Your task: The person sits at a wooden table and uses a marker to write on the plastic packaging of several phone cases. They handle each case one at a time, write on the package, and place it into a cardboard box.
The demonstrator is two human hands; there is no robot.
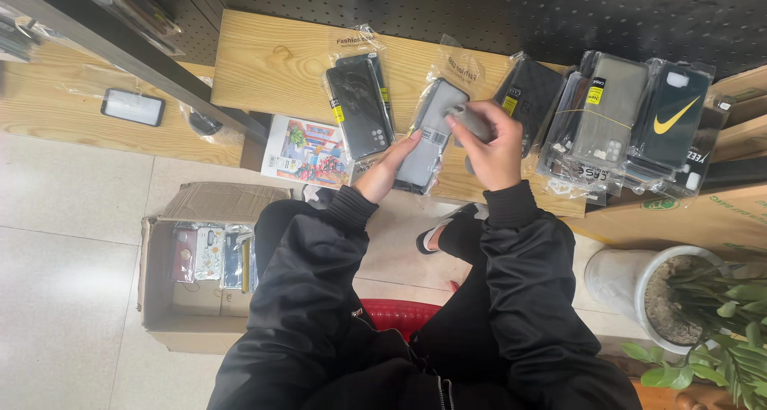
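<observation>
Head view: your left hand (387, 169) steadies a bagged grey case (427, 134) on the shelf (264, 67) while your right hand (491, 142) pinches its top. Several packs (623, 122) already lie sorted; the box (188, 278) holds more.

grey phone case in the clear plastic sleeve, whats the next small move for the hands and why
Probably slide the grey phone case in its clear plastic sleeve fully one way. The left hand steadies the sleeve's lower edge on the pale wooden board, while the right hand pinches a grey piece at its upper side. Whether it goes in or out cannot be told.
</observation>
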